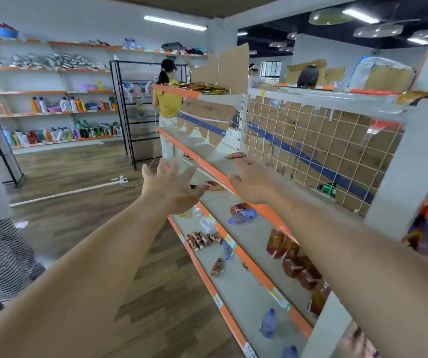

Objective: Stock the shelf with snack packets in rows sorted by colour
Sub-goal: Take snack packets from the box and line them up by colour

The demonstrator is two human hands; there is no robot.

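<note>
- Head view, the shelf (215,174): a metal unit with pale, flat boards, each edged in a glossy orange strip. Its back is a white wire grid (311,140) with torn brown cardboard behind it.
- A heap of shiny gold-and-red snack packets (200,87) lies on the top board at the far end.
- A single flat packet (234,155) lies on the middle board, close to the wire grid.
- Glossy red-brown bags (292,259) sit in a loose line on a lower board at the near right.
- A clear plastic bottle (243,216) lies on its side on that same board.
- The left hand (171,187) is spread wide with straight fingers. It holds nothing and hangs in the air just in front of the orange edge.
- The right hand (252,180) is flat, fingers stretched forward over the middle board towards the single flat packet. It holds nothing. Its fingertips are blurred, so contact with the board cannot be told.
- A person in a yellow top (169,102) stands at the shelf's far end, on a floor (78,177) of wood-patterned planks.
</note>
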